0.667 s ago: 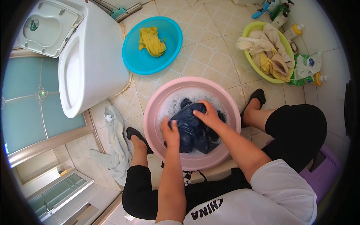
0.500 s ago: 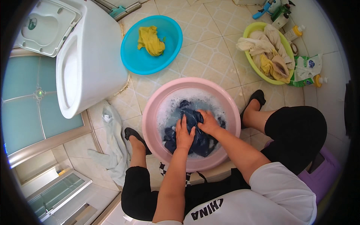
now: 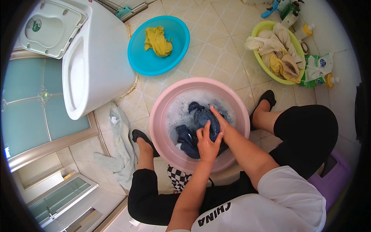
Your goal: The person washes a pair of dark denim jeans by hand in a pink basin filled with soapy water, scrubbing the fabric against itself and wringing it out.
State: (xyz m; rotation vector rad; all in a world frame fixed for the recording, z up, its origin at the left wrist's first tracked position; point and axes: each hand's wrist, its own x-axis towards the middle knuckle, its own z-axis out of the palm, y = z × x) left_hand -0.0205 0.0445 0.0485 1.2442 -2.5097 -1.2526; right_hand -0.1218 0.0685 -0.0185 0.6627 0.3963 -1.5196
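Note:
A pink basin (image 3: 160, 150) stands between my feet, holding sudsy water and a wet dark blue garment (image 3: 188, 144). My left hand (image 3: 208, 146) grips a bunched part of this cloth from the near side, thumb and fingers curled about it. Pressed against the same bundle from the right is my right hand (image 3: 223, 123), its fingers wrapped along the cloth's edge and partly hidden. The rest of the garment lies in the foam to the left of my hands and beyond them.
Beyond the basin, a blue basin (image 3: 143, 66) holds a yellow cloth (image 3: 159, 41). A yellow-green basin (image 3: 259, 62) of pale laundry stands at far right, beside bottles and a green-white pouch (image 3: 317, 69). Left are a toilet (image 3: 98, 65) and a pale garment (image 3: 121, 147) on the floor.
My left hand has moved right, close to my right hand. The cloth between them is now gathered into a bundle, where before both hands lay spread over it.

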